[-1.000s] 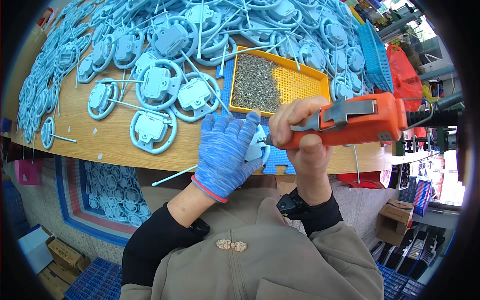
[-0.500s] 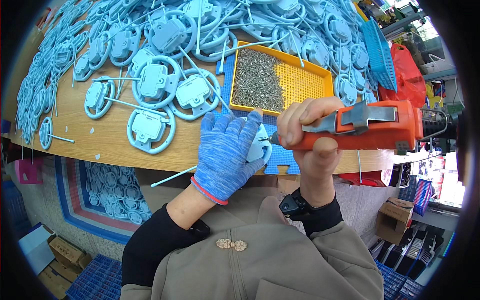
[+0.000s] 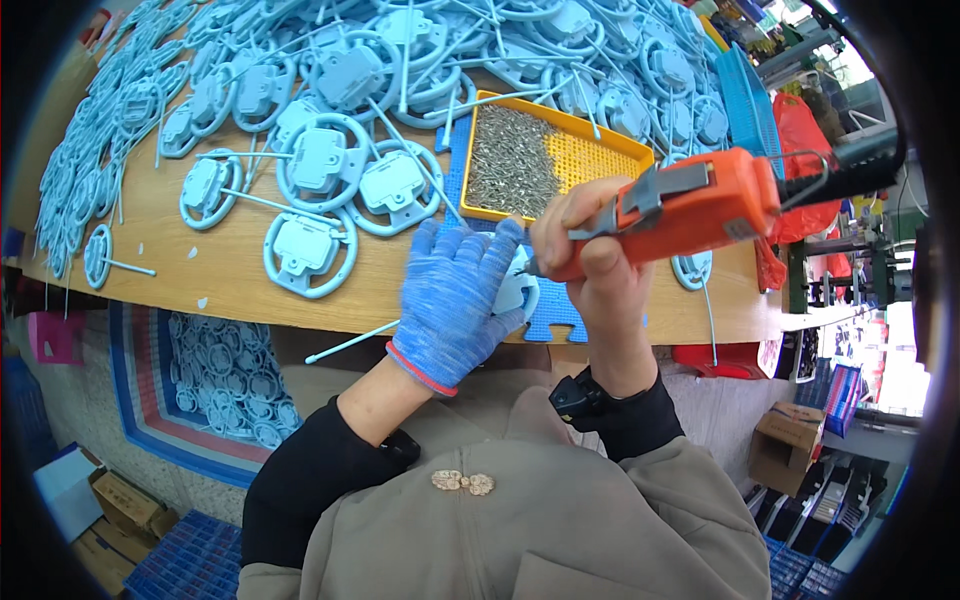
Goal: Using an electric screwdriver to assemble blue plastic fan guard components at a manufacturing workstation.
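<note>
My left hand (image 3: 447, 300), in a blue knitted glove with a red cuff, lies over a light-blue plastic part (image 3: 514, 293) and holds it on the blue foam mat (image 3: 556, 318). The glove covers most of that part; a thin rod juts out to the left below the hand. My bare right hand (image 3: 598, 250) is closed round an orange electric screwdriver (image 3: 690, 205). The tool slants down to the left, and its tip is at the part, beside my left fingers. Whether the bit sits on a screw is too small to tell. Beyond both hands stands a yellow tray (image 3: 605, 168) with many small screws (image 3: 508, 160).
Similar light-blue parts (image 3: 318, 160) pile up across the back and left of the wooden table (image 3: 225, 290). A blue basket (image 3: 748, 105) and a red bag (image 3: 800, 130) are at the right. Below the table, a striped bag (image 3: 150, 390) holds more parts.
The orange screwdriver has tilted, its rear end swinging away from me and to the left. My right hand has shifted slightly left with it. The left hand stays on the part.
</note>
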Tool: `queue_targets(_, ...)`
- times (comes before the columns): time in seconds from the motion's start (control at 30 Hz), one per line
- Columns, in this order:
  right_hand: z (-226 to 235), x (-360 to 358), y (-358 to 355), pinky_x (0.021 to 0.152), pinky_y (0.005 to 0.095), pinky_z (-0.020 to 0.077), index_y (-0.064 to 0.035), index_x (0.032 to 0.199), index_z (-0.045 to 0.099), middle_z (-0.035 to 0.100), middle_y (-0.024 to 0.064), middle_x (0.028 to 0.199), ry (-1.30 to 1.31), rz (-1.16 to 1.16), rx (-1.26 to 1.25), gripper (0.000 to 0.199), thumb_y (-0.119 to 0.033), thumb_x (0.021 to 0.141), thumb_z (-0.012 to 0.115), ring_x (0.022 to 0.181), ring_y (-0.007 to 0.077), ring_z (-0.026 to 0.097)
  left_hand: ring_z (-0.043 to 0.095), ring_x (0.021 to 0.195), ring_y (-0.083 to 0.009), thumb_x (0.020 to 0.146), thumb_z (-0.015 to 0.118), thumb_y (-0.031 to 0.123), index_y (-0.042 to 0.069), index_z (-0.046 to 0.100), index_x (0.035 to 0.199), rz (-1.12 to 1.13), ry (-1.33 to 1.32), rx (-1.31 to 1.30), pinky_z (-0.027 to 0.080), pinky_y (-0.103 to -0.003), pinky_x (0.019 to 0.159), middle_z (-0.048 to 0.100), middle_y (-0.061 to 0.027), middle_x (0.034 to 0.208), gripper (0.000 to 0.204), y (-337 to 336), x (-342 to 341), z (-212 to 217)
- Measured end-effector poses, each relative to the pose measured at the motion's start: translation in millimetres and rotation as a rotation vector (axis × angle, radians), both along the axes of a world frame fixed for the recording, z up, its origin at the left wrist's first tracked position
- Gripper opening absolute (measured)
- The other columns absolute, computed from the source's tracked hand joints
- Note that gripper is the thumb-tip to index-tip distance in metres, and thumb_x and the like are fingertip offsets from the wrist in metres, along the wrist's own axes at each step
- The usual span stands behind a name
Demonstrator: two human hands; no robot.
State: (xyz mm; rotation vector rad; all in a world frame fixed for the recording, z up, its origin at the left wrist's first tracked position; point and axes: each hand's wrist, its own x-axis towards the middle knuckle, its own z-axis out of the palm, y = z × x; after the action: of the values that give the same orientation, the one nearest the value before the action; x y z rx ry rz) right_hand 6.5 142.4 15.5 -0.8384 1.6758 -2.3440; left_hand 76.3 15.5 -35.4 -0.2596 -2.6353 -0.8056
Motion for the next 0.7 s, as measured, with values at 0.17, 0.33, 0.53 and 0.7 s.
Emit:
queue_targets(0.17, 7, -8, 16, 0.052, 0.0287, 0.0395, -0.0077, 0.094, 0.050, 0.050, 0.0035, 0.065, -0.023, 0.094, -0.109, 0.051, -0.054, 0.080, 0.066, 0.057, 0.0143, 0.050, 0.053, 0.102, -0.0321, 0.071, 0.073, 0.033, 0.005, 0.049, 0.128, 0.032, -0.069, 0.012, 0.034, -0.048, 0.098, 0.057, -0.0128, 0.108, 0.068, -22, 30, 19)
queue_targets(0.33, 20, -29, 55, 0.060, 0.0277, 0.0364, -0.0085, 0.095, 0.051, 0.049, 0.0011, 0.070, 0.105, -0.215, -0.146, 0.052, -0.058, 0.081, 0.062, 0.060, 0.0131, 0.044, 0.053, 0.110, -0.0367, 0.062, 0.080, 0.025, 0.002, 0.044, 0.133, 0.246, -0.255, -0.157, 0.036, -0.047, 0.101, 0.055, -0.0176, 0.121, 0.084, -109, 101, 57)
queue_targets(0.53, 0, -54, 58, 0.060, 0.0299, 0.0392, -0.0067, 0.097, 0.052, 0.050, 0.0040, 0.070, 0.113, -0.323, -0.095, 0.047, -0.051, 0.085, 0.062, 0.062, 0.0157, 0.047, 0.051, 0.114, -0.0345, 0.058, 0.082, 0.011, 0.001, 0.036, 0.139, 0.282, -0.249, -0.136, 0.041, -0.039, 0.098, 0.051, -0.0223, 0.126, 0.094, -148, 43, 17)
queue_targets(0.7, -11, -62, 64, 0.057, 0.0297, 0.0404, -0.0066, 0.095, 0.052, 0.051, 0.0059, 0.068, 0.099, -0.351, -0.084, 0.043, -0.047, 0.085, 0.065, 0.061, 0.0165, 0.049, 0.052, 0.109, -0.0331, 0.062, 0.076, 0.008, 0.001, 0.036, 0.140, 0.309, -0.363, -0.104, 0.042, -0.038, 0.096, 0.049, -0.0202, 0.122, 0.087, -134, 24, 17)
